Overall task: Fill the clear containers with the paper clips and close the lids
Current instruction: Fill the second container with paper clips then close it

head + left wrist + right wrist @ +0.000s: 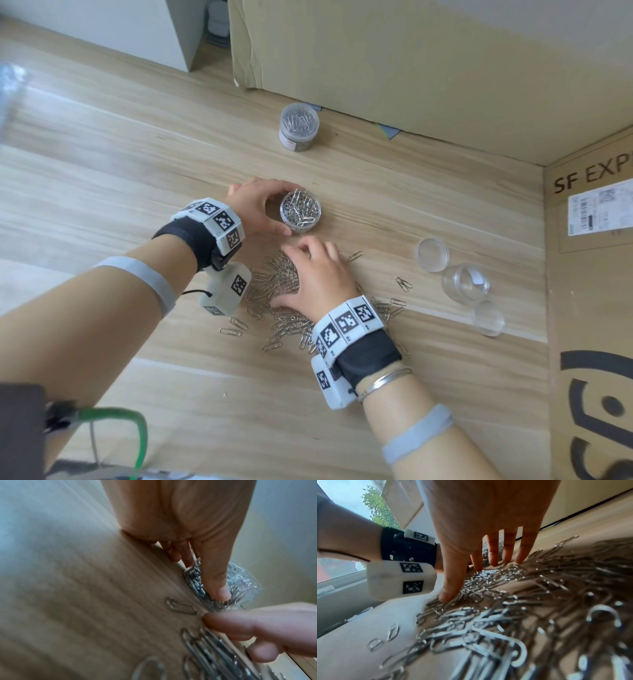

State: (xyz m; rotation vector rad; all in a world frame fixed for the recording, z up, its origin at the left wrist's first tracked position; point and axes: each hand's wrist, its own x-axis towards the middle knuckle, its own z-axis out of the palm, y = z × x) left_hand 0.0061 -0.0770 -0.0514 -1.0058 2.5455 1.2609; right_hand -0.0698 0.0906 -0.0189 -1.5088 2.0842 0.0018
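An open clear container (pixel 300 212), nearly full of silver clips, stands on the wooden table. My left hand (pixel 279 209) curls round its left side, thumb (pixel 219 588) against the wall of the container (pixel 243 582). Just in front lies a loose pile of paper clips (pixel 277 274). My right hand (pixel 294 274) rests on the pile, fingers spread and fairly straight, with the fingertips (pixel 519 561) and thumb touching the paper clips (pixel 505 615). I see no clips pinched. A filled, lidded container (pixel 298 126) stands farther back.
An empty clear container (pixel 466 282) lies on its side at the right, with a loose lid (pixel 432 254) behind it and another lid (pixel 488 317) in front. Cardboard boxes (pixel 411 68) wall in the back and the right side. Stray clips (pixel 403 283) are scattered around.
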